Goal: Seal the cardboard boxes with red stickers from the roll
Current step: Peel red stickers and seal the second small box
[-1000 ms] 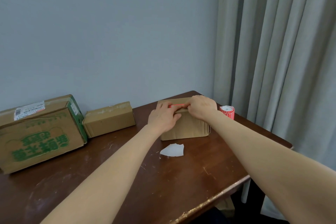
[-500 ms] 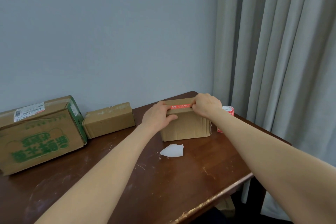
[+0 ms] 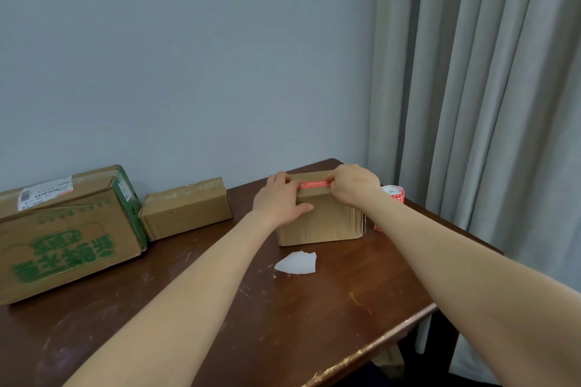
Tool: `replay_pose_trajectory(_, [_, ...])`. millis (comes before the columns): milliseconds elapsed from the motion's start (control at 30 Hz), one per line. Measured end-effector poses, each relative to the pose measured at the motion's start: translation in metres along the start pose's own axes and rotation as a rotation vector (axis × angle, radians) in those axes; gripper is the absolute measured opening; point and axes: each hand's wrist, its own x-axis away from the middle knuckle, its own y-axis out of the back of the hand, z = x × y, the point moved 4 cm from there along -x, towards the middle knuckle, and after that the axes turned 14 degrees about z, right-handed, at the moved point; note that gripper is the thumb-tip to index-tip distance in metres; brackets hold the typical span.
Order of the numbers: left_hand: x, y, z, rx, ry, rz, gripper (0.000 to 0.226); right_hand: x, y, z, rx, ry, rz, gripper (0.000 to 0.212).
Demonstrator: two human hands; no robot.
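Observation:
A small brown cardboard box [image 3: 323, 223] stands at the far right of the wooden table. A red sticker [image 3: 314, 184] lies along its top front edge. My left hand [image 3: 279, 201] grips the box's left top corner, thumb on the front face, fingers pressing the sticker's left end. My right hand [image 3: 355, 182] presses down on the sticker's right end. The red sticker roll [image 3: 393, 195] stands behind the box to the right, partly hidden by my right forearm.
A white scrap of backing paper [image 3: 297, 262] lies in front of the box. A medium cardboard box [image 3: 187, 207] and a large green-printed box [image 3: 66, 236] sit at the left against the wall. The table's worn edge [image 3: 377, 342] runs near right; grey curtains [image 3: 487, 104] hang beyond.
My hands slid apart along the top edge of the box, exposing more of the red sticker between them. The box stays in place.

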Motion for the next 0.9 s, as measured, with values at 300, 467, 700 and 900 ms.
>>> replay_pose_trajectory(300, [0.0072, 0.0039, 0.0041, 0.001, 0.034, -0.066, 0.059, -0.0006, 0.0001, -0.0089, -0.057, -0.019, -0.002, 0.032])
replay_pose_trajectory(467, [0.0069, 0.0067, 0.0063, -0.023, 0.03, -0.057, 0.059, -0.0007, 0.0018, -0.0075, 0.013, -0.015, -0.016, 0.036])
replay_pose_trajectory(700, [0.0024, 0.0055, 0.003, -0.048, 0.03, 0.006, 0.06, -0.0058, -0.0027, -0.0017, 0.032, -0.002, 0.018, 0.036])
replay_pose_trajectory(900, [0.0022, 0.0052, 0.0043, -0.095, 0.032, -0.034, 0.063, -0.0039, -0.0003, -0.0092, -0.027, -0.027, -0.009, 0.035])
